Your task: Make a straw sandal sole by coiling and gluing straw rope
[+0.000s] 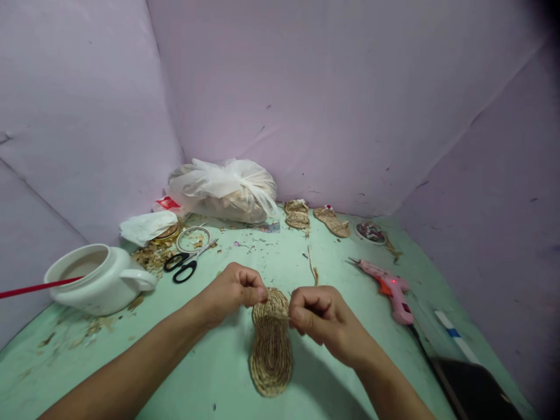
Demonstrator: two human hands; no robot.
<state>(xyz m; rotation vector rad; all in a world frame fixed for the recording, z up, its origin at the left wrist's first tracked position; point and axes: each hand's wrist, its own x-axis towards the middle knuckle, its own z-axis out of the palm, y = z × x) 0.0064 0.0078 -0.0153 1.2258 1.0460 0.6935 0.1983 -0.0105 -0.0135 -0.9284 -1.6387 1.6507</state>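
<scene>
A coiled straw sandal sole (271,356) lies flat on the green table between my hands. Over its upper end runs a short pale fibre strand (280,315), which looks like part of a strap. My left hand (240,290) is closed in a pinch at the sole's upper left, at or near the strand's left end. With thumb and curled fingers, my right hand (321,318) pinches the strand's other end at the sole's right edge. Fingers hide both ends of the strand, and whether it is fixed to the sole I cannot tell.
Black-handled scissors (188,265), a white pot (98,280) with a red stick and fibre scraps lie left. A tied plastic bag (227,192) and small straw sandals (297,214) stand behind. At right are a pink glue gun (389,286), a bead dish (370,233) and a dark object (475,388).
</scene>
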